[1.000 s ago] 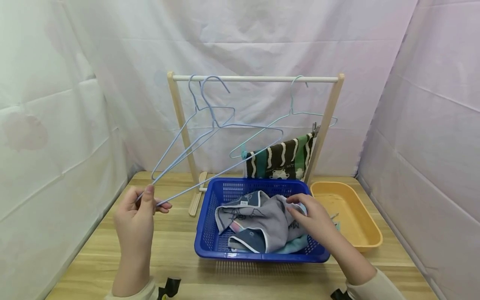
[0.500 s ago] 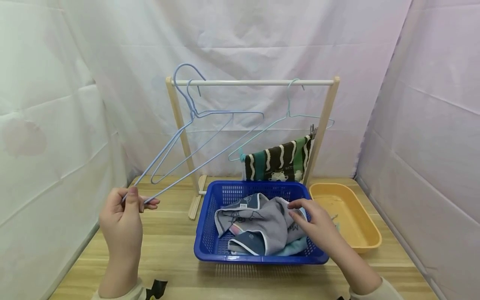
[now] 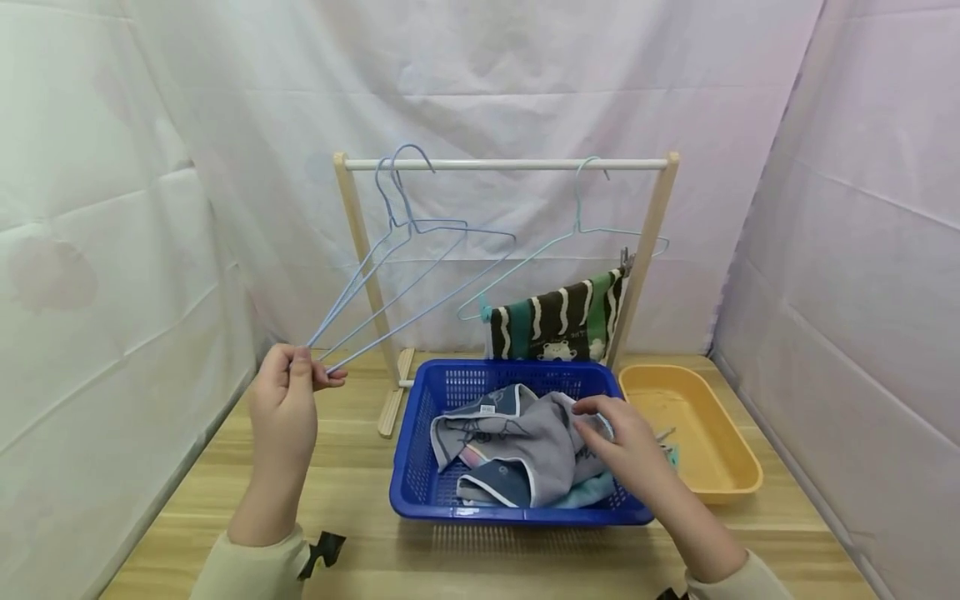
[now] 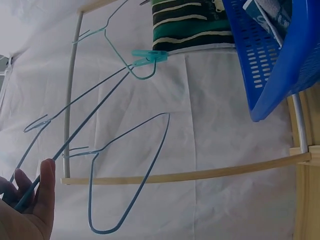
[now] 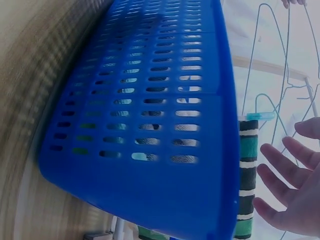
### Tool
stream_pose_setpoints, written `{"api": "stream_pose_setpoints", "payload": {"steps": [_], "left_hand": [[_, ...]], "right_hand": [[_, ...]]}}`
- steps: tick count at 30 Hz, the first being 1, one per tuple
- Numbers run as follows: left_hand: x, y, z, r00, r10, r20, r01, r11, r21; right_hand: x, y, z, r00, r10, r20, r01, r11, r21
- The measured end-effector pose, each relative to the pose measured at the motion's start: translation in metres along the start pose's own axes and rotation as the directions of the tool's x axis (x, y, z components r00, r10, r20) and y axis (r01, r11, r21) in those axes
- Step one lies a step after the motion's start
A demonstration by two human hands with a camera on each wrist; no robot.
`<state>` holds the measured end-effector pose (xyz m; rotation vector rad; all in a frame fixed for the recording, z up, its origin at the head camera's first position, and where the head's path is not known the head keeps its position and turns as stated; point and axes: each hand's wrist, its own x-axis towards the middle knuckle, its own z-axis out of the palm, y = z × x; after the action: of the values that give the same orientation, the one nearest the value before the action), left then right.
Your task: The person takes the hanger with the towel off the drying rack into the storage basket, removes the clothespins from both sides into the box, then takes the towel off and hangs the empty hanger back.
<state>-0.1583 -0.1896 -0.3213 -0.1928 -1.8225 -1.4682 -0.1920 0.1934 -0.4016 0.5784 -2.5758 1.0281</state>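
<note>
My left hand (image 3: 285, 408) pinches a blue wire clothes hanger (image 3: 450, 293) by one lower corner, left of the basket. The hanger's hook is at the rack's white bar (image 3: 510, 165); whether it touches the bar I cannot tell. Behind it a second blue hanger (image 4: 132, 200) hangs from the bar. Over the right side of the blue basket (image 3: 525, 517) hovers my right hand (image 3: 626, 442), fingers loosely bent and holding nothing; the right wrist view shows its fingers (image 5: 285, 167) spread. Grey cloth with dark blue, white-edged parts (image 3: 536, 442) lies in the basket.
A mint-green hanger (image 3: 547, 243) at the rack's right carries a striped cloth (image 3: 562, 312), held by clips, one of them teal (image 4: 150, 57). Right of the basket stands a yellow tray (image 3: 712, 433) with small clips in it. White curtains surround the wooden table (image 3: 337, 500).
My left hand first moved left, then back right and upward with the hanger. Its hook went above the bar's left end, then down and right to the bar. The right hand barely moved.
</note>
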Motion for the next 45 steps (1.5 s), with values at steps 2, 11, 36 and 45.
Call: {"api": "stream_pose_setpoints", "payload": {"steps": [2,11,36,45], "left_hand": [[0.003,-0.002,0.005,1.0,-0.004,0.015,0.004,1.0,-0.004],[0.016,-0.008,0.026,1.0,-0.014,0.022,0.014,1.0,-0.013],[0.03,-0.02,0.062,0.992,-0.119,0.049,0.121,0.991,-0.056],[0.022,-0.029,0.06,0.984,-0.168,0.063,0.17,0.985,-0.022]], "right_hand": [[0.002,0.002,0.002,1.0,-0.01,-0.001,0.01,1.0,-0.013],[0.008,0.008,0.008,1.0,0.015,-0.012,-0.016,0.999,-0.035],[0.008,0.003,0.032,1.0,-0.002,-0.019,-0.001,0.99,-0.14],[0.006,0.003,0.034,1.0,0.013,-0.02,-0.015,0.992,-0.124]]}}
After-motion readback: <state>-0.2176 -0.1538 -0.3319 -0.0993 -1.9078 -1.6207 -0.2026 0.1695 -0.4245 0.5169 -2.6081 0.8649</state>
